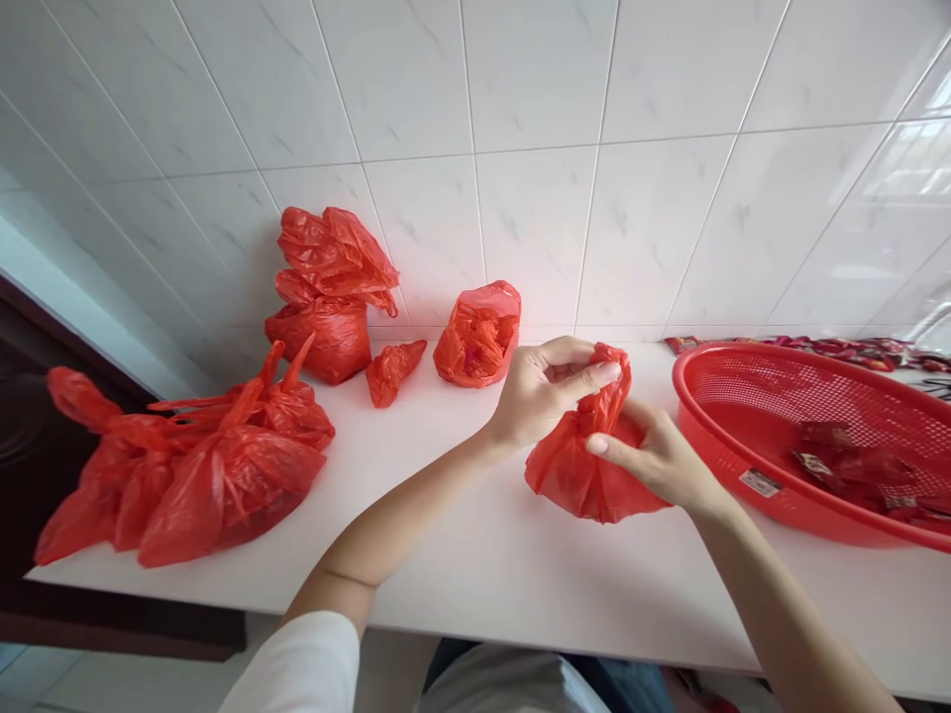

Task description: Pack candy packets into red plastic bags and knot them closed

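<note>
A filled red plastic bag (594, 475) is on the white table in front of me, its neck gathered and twisted upward. My left hand (550, 388) pinches the top of the neck between thumb and fingers. Lower down, my right hand (654, 451) curls round the neck from the right, its thumb in front and its fingers partly hidden behind the plastic. What fills the bag cannot be made out.
Tied red bags (230, 475) lie at the left, with more bags (327, 337) against the tiled wall. An opened red bag (479, 337) stands mid-back beside a small one (393, 371). Right: a red basket (743, 460) holding wrapped packets (854, 460); packets (839, 349) behind it.
</note>
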{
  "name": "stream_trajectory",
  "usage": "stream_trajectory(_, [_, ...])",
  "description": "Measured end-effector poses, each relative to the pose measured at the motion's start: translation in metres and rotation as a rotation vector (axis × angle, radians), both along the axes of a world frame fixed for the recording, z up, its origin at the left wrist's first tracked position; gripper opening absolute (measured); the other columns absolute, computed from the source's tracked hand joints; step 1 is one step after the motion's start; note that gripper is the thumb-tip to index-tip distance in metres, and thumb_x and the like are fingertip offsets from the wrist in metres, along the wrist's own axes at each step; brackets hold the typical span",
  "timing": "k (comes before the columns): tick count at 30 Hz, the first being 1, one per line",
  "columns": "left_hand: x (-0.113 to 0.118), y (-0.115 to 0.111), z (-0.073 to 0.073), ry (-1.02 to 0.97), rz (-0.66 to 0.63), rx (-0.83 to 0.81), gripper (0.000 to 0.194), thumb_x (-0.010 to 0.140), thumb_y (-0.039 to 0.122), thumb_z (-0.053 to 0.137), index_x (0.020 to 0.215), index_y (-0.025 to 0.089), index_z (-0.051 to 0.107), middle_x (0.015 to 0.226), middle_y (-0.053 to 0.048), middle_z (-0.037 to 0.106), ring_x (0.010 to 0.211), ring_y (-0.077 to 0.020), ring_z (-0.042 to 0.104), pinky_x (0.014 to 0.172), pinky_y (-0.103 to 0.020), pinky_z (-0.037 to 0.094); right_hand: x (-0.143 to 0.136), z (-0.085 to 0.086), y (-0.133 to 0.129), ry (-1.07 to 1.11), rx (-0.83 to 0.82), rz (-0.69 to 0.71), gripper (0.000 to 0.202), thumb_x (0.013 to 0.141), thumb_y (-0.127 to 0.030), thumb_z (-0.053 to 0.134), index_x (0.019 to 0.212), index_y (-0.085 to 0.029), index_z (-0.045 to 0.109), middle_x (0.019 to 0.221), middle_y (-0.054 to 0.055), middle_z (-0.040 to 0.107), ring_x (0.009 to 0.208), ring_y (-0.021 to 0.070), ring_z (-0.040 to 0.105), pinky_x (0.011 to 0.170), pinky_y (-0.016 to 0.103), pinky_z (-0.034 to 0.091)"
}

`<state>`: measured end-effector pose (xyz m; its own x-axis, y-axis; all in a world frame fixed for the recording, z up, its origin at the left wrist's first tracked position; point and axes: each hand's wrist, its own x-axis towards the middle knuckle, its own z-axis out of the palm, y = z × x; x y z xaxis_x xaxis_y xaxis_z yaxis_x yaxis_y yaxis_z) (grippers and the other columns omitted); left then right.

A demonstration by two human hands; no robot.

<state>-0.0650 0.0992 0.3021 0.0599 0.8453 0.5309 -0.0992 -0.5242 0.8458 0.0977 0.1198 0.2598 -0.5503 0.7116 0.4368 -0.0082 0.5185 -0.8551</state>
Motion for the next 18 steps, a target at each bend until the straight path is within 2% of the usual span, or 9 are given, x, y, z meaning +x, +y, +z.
stream_trajectory(2, [-0.001, -0.001, 0.005, -0.029, 0.035, 0.011, 0.017, 0.076, 0.035, 0.082, 0.074, 0.019, 0.074, 0.08, -0.001, 0.071, 0.074, -0.0139, 0.064, 0.069, -0.029, 0.052, -0.005, -0.012, -0.002, -0.04, -0.082, 0.074, 0.032, 0.086, -0.051, 0.071, 0.084, -0.019, 0.067, 0.077, 0.004, 0.068, 0.07, 0.0196, 0.063, 0.065, 0.031, 0.051])
stream_trajectory(5, [-0.006, 0.0, 0.004, -0.1, 0.071, -0.008, 0.021, 0.071, 0.036, 0.085, 0.072, 0.019, 0.074, 0.081, -0.002, 0.072, 0.075, -0.0138, 0.063, 0.069, -0.028, 0.052, -0.018, -0.028, -0.009, 0.018, -0.178, 0.065, 0.038, 0.09, -0.055, 0.063, 0.077, -0.018, 0.062, 0.07, 0.001, 0.062, 0.064, 0.0158, 0.057, 0.061, 0.028, 0.048])
stream_trajectory(8, [-0.018, 0.001, -0.006, -0.22, 0.117, -0.063, 0.022, 0.068, 0.035, 0.087, 0.074, 0.018, 0.073, 0.078, 0.0, 0.069, 0.07, -0.0106, 0.06, 0.07, -0.026, 0.051, -0.027, -0.039, -0.016, 0.087, -0.227, 0.042, 0.04, 0.092, -0.055, 0.06, 0.076, -0.019, 0.057, 0.069, -0.001, 0.054, 0.061, 0.0128, 0.05, 0.058, 0.025, 0.045])
stream_trajectory(10, [-0.027, -0.003, -0.017, -0.247, 0.12, -0.109, 0.027, 0.069, 0.034, 0.087, 0.086, 0.019, 0.073, 0.087, -0.001, 0.07, 0.074, -0.0112, 0.061, 0.073, -0.026, 0.051, -0.03, -0.044, -0.017, 0.079, -0.215, 0.034, 0.039, 0.094, -0.054, 0.058, 0.077, -0.019, 0.057, 0.071, -0.001, 0.053, 0.064, 0.0127, 0.049, 0.059, 0.024, 0.045])
stream_trajectory(13, [-0.035, -0.015, -0.037, -0.053, 0.06, -0.21, 0.04, 0.074, 0.036, 0.084, 0.109, 0.022, 0.069, 0.111, -0.006, 0.07, 0.099, -0.0204, 0.066, 0.086, -0.032, 0.052, -0.031, -0.049, -0.015, 0.036, -0.147, 0.0, 0.038, 0.095, -0.052, 0.054, 0.077, -0.019, 0.057, 0.069, -0.001, 0.052, 0.063, 0.0127, 0.047, 0.059, 0.025, 0.044])
stream_trajectory(16, [-0.034, -0.027, -0.053, 0.232, -0.002, -0.244, 0.024, 0.086, 0.038, 0.074, 0.103, 0.021, 0.072, 0.111, -0.008, 0.072, 0.112, -0.0261, 0.064, 0.095, -0.037, 0.05, -0.034, -0.054, -0.013, -0.03, -0.035, -0.052, 0.039, 0.095, -0.049, 0.052, 0.069, -0.02, 0.051, 0.061, -0.003, 0.047, 0.056, 0.0115, 0.04, 0.054, 0.025, 0.039])
stream_trajectory(18, [-0.031, -0.032, -0.061, 0.315, -0.036, -0.211, 0.024, 0.096, 0.04, 0.06, 0.103, 0.021, 0.073, 0.112, -0.008, 0.072, 0.113, -0.0262, 0.064, 0.098, -0.038, 0.049, -0.037, -0.057, -0.014, -0.085, 0.025, -0.073, 0.037, 0.095, -0.045, 0.051, 0.067, -0.02, 0.049, 0.061, -0.002, 0.048, 0.055, 0.0116, 0.04, 0.052, 0.025, 0.037])
